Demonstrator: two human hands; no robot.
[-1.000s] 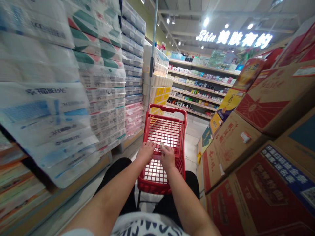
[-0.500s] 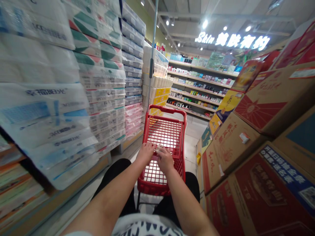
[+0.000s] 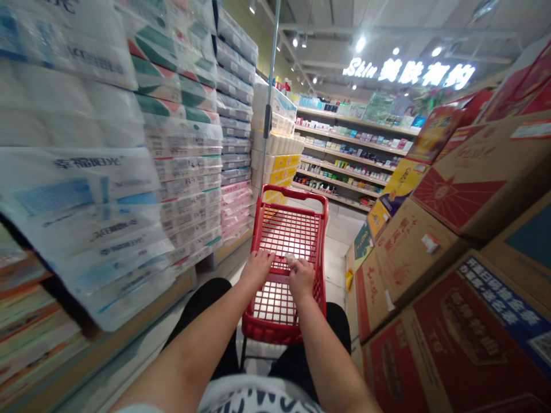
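A red shopping cart with a grid basket stands right in front of me, between my knees. My left hand rests over the cart's left side, its fingers laid forward near the crossbar, with nothing visible in them. Above the crossbar's right half, my right hand is closed, pinching a small crumpled whitish piece that looks like tissue. The tips of the right thumb and index finger meet at it. White floor shows through the grid.
Stacked tissue packs line the left on a low wooden platform. Cardboard cartons are piled along the right. Ahead are a thin metal pole and shelves of small boxed goods under a lit sign.
My right hand has moved right, away from my left hand, with the whitish piece. My left hand stays nearly in place at the cart. The view has shifted slightly.
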